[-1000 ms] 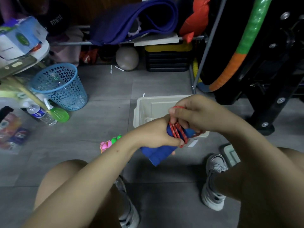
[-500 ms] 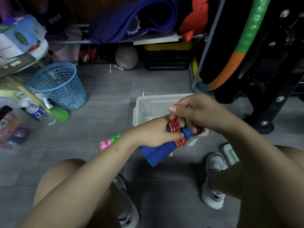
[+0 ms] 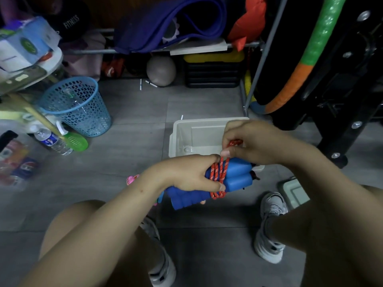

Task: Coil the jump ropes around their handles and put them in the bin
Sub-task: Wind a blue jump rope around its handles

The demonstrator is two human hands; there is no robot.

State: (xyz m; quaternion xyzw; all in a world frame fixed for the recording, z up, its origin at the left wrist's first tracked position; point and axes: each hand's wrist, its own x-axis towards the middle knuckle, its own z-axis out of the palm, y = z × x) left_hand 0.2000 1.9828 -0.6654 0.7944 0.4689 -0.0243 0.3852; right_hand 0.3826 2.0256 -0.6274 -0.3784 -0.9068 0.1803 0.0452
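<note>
Above the grey tiled floor (image 3: 128, 162), between the person's bare knees, both hands work on one jump rope. The left hand (image 3: 190, 175) reaches in from the lower left with its forearm slanting up across the view; its fingers and thumb curl round the pair of blue handles (image 3: 232, 179), which lie side by side and point from lower left to upper right. Several turns of red cord (image 3: 217, 175) with pale flecks are wound tightly across the handles, right beside the left thumb. The right hand (image 3: 255, 141) comes in from the right with the wrist bent downward, knuckles up, and pinches a short loop of the cord between thumb and fingertips just above the handles, so the two hands sit close together, almost touching.

Directly behind the hands, a white plastic bin (image 3: 182, 131) stands on the floor with its opening upward. A pink and green object (image 3: 132, 180) peeks out from behind the left wrist. Farther left stand a blue mesh wastebasket (image 3: 78, 108) and a water bottle (image 3: 51, 140) lying on its side.
</note>
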